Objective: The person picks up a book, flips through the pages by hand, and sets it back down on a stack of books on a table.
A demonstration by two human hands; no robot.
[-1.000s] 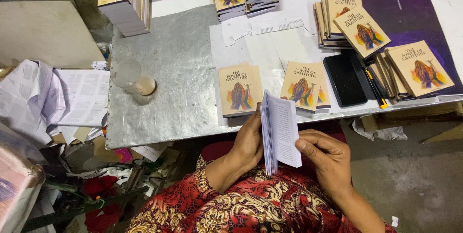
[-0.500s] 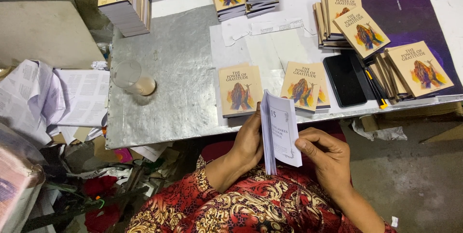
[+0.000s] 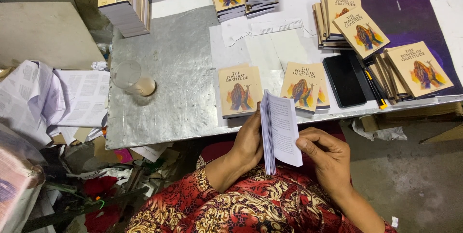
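Note:
I hold a small open paperback (image 3: 281,130) upright over my lap, just below the metal table's front edge. My left hand (image 3: 248,141) grips its spine side from the left. My right hand (image 3: 324,152) pinches the fanned white pages with thumb and fingers. Two more copies with tan covers and a praying-hands picture lie flat on the table right above: one booklet (image 3: 239,89) to the left, another booklet (image 3: 305,85) to the right.
On the grey metal table (image 3: 169,69) stand a plastic cup (image 3: 132,77), a black phone (image 3: 344,79), a dark pen (image 3: 374,88) and several stacks of the same booklets (image 3: 359,23) along the back and right. Loose printed sheets (image 3: 53,98) and scraps pile up on the left.
The pages under my right thumb have flipped a little further; both hands and the booklet stay in nearly the same place.

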